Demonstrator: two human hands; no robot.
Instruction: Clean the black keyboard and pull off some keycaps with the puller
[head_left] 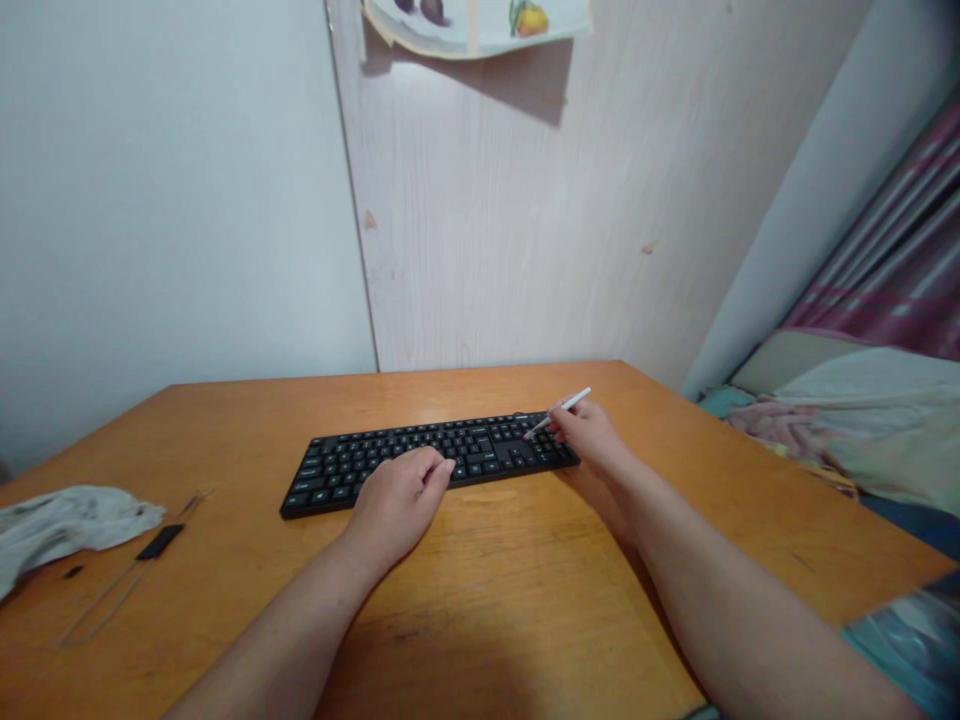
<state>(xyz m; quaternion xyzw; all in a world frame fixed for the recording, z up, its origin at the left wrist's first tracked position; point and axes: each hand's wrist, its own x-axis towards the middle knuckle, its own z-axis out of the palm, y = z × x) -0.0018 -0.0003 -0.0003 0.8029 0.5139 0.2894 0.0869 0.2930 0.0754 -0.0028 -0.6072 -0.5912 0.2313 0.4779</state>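
The right hand (589,435) is closed in a firm pinch on a slim white stick (570,405), a pen-like tool whose pinkish tip reaches down among the keys at the right end of a black plastic keyboard (420,452). The left hand (397,505) lies over the keyboard's near edge, its grip released and holding nothing, with the fingers curled loosely. The keyboard sits flat on the orange wooden surface (517,580), and its keys appear to stand in unbroken rows, as far as this view shows; those under the hands are hidden, so what is done or left there cannot be told. Well to the left, apart from both hands, lie a crumpled grey cloth (67,525), a small black rectangular tag (160,541) on a thin looped cord (105,605) and a tiny black scrap (73,572) — none being touched. Beyond the surface's right side is a bed (862,425) with rumpled bedding.
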